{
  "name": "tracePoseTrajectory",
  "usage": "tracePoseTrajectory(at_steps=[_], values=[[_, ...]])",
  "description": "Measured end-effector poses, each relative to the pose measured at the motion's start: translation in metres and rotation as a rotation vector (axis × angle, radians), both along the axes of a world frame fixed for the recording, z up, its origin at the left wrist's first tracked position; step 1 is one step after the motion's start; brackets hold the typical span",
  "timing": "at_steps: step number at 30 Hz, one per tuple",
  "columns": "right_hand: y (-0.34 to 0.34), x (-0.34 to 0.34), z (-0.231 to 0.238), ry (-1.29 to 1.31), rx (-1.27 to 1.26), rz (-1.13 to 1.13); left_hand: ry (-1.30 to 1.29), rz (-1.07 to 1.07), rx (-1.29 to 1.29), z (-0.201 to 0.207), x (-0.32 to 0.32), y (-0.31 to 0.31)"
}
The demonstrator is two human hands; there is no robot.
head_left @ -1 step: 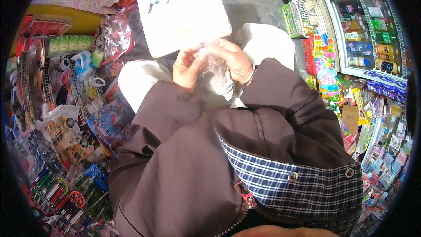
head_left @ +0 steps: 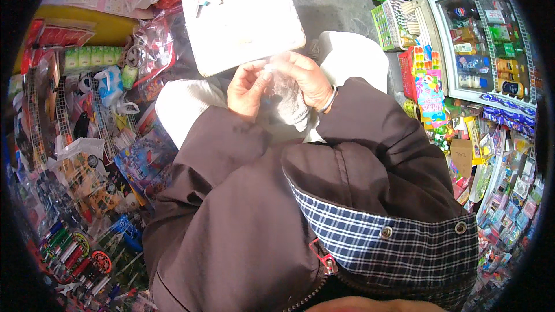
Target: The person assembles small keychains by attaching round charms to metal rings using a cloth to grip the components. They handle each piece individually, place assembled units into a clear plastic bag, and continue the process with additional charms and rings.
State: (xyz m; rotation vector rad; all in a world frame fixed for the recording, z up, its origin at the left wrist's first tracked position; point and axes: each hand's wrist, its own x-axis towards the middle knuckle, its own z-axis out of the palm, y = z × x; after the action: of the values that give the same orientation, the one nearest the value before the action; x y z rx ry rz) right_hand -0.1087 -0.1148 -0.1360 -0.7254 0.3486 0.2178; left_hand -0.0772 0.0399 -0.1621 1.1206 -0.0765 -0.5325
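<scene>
My left hand [head_left: 247, 89] and my right hand [head_left: 311, 82] meet above my lap, just beyond my knees' near side. Between them hangs a translucent, pale grey plastic bag [head_left: 282, 99]; what is inside it, if anything, is hard to make out. Thumb and forefinger of each hand pinch its top edge, close together. Beyond my fingertips lies a white board-like top [head_left: 243, 29], bright in sunlight, its near edge close to my hands. A few small dark and coloured bits [head_left: 203, 0] rest on its far left part.
On the left hang packaged goods on wire racks [head_left: 62, 104], with pens [head_left: 69, 254] lower down. To the right stand a white basket [head_left: 396, 23], a red basket [head_left: 407, 72] and a glass-fronted drinks fridge [head_left: 485, 40]. Packed small goods [head_left: 509, 208] fill the lower right.
</scene>
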Motion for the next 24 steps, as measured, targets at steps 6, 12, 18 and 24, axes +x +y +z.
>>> tracePoseTrajectory(at_steps=[6, 12, 18, 24], values=[[0.004, -0.002, -0.008, -0.113, -0.319, -0.057, -0.013, 0.006, 0.134, -0.003, -0.003, 0.001], [0.007, -0.001, -0.014, -0.202, -0.630, -0.053, 0.258, 0.021, 0.062, -0.004, 0.000, 0.002], [0.005, -0.002, -0.010, -0.179, -0.528, -0.016, 0.386, -0.029, -0.171, -0.004, 0.002, 0.005], [0.008, -0.003, -0.011, -0.210, -0.574, -0.070, 0.368, -0.060, -0.154, -0.006, -0.002, 0.005]])
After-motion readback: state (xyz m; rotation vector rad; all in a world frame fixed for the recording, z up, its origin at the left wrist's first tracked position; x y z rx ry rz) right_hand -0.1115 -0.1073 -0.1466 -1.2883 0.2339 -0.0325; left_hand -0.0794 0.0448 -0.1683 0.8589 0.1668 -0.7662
